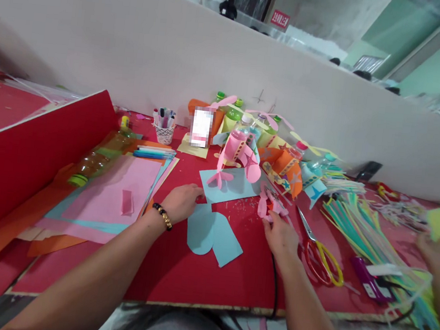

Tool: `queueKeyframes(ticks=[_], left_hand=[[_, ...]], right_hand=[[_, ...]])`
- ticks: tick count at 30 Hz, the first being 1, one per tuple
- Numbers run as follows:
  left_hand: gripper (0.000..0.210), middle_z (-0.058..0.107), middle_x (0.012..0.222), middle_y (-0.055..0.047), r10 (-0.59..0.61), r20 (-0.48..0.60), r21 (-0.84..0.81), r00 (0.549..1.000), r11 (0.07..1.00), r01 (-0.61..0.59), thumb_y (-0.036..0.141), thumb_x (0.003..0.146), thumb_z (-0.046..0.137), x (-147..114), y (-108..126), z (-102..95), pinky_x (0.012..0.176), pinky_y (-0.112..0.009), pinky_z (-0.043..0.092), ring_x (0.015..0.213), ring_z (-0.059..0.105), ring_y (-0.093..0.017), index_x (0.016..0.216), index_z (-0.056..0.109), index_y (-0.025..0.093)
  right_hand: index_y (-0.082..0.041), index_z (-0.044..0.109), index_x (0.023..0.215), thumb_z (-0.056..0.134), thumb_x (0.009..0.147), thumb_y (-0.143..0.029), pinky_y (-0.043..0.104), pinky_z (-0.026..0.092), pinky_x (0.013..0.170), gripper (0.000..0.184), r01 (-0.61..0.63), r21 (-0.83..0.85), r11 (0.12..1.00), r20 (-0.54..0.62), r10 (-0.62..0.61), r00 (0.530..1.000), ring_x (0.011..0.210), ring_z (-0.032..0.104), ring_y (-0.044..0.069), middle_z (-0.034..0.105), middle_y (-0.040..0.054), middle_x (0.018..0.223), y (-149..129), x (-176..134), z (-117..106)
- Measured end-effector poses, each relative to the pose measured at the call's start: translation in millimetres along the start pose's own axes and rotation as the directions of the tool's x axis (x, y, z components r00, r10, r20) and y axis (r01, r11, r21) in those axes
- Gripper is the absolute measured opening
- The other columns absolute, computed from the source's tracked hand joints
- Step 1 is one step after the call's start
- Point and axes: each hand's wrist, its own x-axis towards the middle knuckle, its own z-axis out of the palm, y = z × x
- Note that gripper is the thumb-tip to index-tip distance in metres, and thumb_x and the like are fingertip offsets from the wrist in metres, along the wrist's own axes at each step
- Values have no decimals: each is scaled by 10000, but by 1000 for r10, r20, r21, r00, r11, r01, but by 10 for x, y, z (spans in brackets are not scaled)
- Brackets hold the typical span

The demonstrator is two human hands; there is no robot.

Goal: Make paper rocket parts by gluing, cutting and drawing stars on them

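Pinching pink paper [263,206], the right hand [281,236] angles inward; the left hand [183,201] lies curled, hold unclear.

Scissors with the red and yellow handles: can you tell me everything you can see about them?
The scissors lie flat on the red tabletop, just to the right of the person's right hand, which isn't holding them. One handle loop is red and the other is yellow; both look like plastic. The shiny silver blades look like metal. They sit close together and point away from the person, slanting a bit to the left.
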Motion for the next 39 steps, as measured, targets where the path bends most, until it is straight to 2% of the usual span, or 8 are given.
queueKeyframes(ticks=[5,12,20,25,28,33,35,39], left_hand=[[259,672,1013,-66,15,19,6,1000,1000,-15,155,787,595,5,9,30,806,-316,460,965,624,-241,1025,680,214],[217,678,995,-67,38,48,9,998,999,-38,177,799,594,6,30,33,808,-323,462,951,626,-235,995,684,198],[203,677,983,-77,47,35,-3,998,999,-47,176,796,590,-3,26,58,779,-330,461,926,626,-243,967,697,198],[200,673,968,-81,49,33,-19,998,999,-48,179,807,589,-2,49,50,775,-327,463,918,621,-239,966,709,199],[218,653,994,-96,36,-37,-43,999,998,-37,230,843,579,7,63,65,830,-348,466,963,600,-250,1014,711,196],[327,574,1249,-132,36,-232,-3,972,999,-38,313,888,550,73,10,188,989,-420,413,1170,483,-293,1172,665,199],[376,505,1370,-135,18,-242,20,970,1000,-13,330,905,521,126,-17,250,1020,-474,386,1268,404,-327,1250,622,217],[424,435,1472,-102,-34,-174,25,984,999,39,327,922,471,236,-24,339,1039,-633,307,1361,274,-404,1327,553,235]], right_hand=[[-228,629,1199,463,932,-413,317,429,694,365,28,8,1000,-31,-28,999,873,653,234,714,94,1004,-14,-19,-5],[-192,717,1046,561,876,-499,340,424,791,384,172,-53,984,-211,-180,961,1043,511,272,622,127,1092,-142,68,-99],[-170,725,992,514,919,-377,457,341,934,304,278,-84,957,-118,-286,951,1171,430,337,669,144,1135,-451,39,-67],[-133,668,1137,457,951,-359,463,323,988,361,316,-28,948,-76,-317,945,1247,434,312,659,128,1227,-520,-64,-41],[-129,626,1220,413,971,-363,464,312,1017,403,337,-5,942,-49,-337,940,1312,398,290,637,136,1272,-513,-136,-48],[-181,615,1263,389,960,-496,544,245,1051,492,284,-23,959,-70,-285,956,1423,224,347,472,174,1448,-515,-166,-59],[-170,619,1257,363,955,-536,574,225,1048,539,259,-28,965,-56,-261,964,1431,194,368,443,195,1464,-538,-132,-61],[-86,634,1222,313,965,-536,547,202,1063,609,239,-42,970,-25,-241,970,1419,216,357,518,229,1383,-616,-41,-73]])
